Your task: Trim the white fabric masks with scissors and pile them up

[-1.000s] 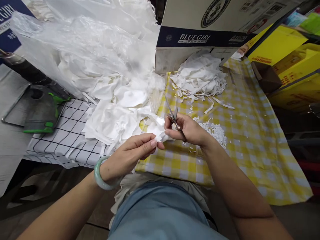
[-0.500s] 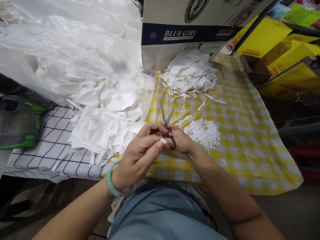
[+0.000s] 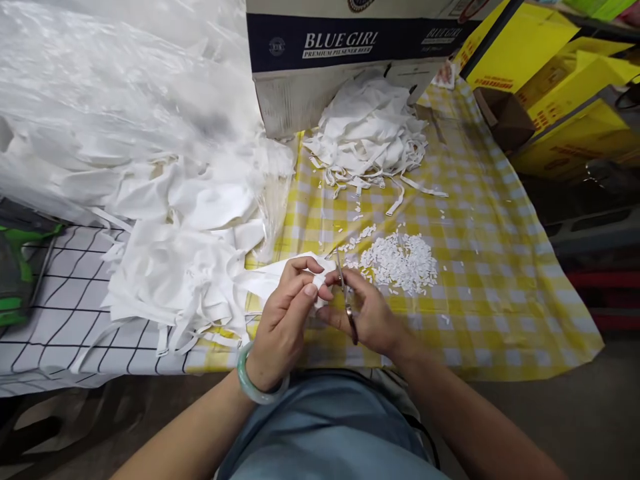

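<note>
— At the near edge of the table, what is the state of each hand?

— Left hand (image 3: 287, 313): closed in a pinch, thumb and forefinger gripping the corner of a white fabric piece (image 3: 280, 275). Right hand (image 3: 367, 317): closed around the handles of the scissors (image 3: 345, 297). The two hands are touching or just beside each other.

— Orientation of the scissors?

— Tip pointing away from the person, handles toward the body. The blades appear together and lie just beside the pinched corner. Whether they touch the fabric cannot be told.

— Location of the fabric piece?

— It trails leftward from the pinch to a heap of white fabric (image 3: 185, 267). That heap spills from a clear plastic bag (image 3: 125, 100) across a black-grid cloth (image 3: 65, 293).

— Surface under the hands?

— A yellow checked cloth (image 3: 500, 280). A pile of small white clippings (image 3: 400, 260) lies on it just beyond the right hand. Farther back, a pile of white strips (image 3: 367, 133) rests against a cardboard box (image 3: 350, 47) printed BLUE GIRL.

— Other items?

— A pale green bangle (image 3: 257, 387) on the left wrist. A green-and-grey tool (image 3: 15, 267) at the far left edge. Yellow cartons (image 3: 525, 53) stand at the upper right, well apart from the hands.
</note>
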Demonstrator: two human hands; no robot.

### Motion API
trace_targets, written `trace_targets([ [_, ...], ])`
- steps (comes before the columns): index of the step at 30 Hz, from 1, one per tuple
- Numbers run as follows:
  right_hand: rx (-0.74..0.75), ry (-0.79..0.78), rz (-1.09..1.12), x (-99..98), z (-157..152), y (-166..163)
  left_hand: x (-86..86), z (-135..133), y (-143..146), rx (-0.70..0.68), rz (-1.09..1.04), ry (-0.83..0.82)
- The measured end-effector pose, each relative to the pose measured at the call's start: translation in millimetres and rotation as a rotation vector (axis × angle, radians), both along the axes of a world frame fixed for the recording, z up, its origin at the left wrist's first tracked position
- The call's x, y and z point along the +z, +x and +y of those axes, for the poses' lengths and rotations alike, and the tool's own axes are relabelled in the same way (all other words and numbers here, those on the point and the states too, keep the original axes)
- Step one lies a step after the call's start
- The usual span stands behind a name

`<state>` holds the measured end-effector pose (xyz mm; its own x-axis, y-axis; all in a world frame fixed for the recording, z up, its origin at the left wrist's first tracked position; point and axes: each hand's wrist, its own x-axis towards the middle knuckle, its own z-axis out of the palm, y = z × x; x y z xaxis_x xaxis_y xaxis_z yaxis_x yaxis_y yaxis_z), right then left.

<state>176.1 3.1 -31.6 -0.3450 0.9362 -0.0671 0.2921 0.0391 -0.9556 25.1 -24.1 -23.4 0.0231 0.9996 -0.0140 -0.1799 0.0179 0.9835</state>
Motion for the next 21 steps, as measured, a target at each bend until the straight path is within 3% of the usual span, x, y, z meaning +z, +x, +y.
trace_targets([
  [3,-0.097,-0.189,0.304,-13.9,-2.9,-18.0,2.9,3.8,-2.1,-0.006,0.021,0.074],
  [5,-0.162,-0.233,0.369,-16.3,0.9,-21.9,5.5,4.9,-8.9,0.034,0.043,0.059],
  [8,-0.222,-0.137,0.254,-8.5,12.4,-13.0,8.0,5.1,-24.2,0.008,0.036,-0.145],
  [10,-0.206,-0.024,0.150,-0.7,20.9,-3.8,9.2,5.0,-33.2,-0.120,-0.009,-0.334],
  [12,-0.165,0.044,0.096,4.3,27.4,1.1,11.7,5.0,-37.8,-0.254,-0.023,-0.419],
  [14,-0.135,0.047,0.096,4.0,29.4,-1.3,16.4,5.3,-37.2,-0.299,0.051,-0.314],
  [18,-0.014,-0.209,0.280,-8.0,17.6,-19.5,23.5,7.4,-24.9,-0.122,0.141,0.056],
  [21,0.094,-0.308,0.287,-12.8,4.8,-24.5,17.6,8.8,-14.9,-0.073,-0.014,-0.031],
])
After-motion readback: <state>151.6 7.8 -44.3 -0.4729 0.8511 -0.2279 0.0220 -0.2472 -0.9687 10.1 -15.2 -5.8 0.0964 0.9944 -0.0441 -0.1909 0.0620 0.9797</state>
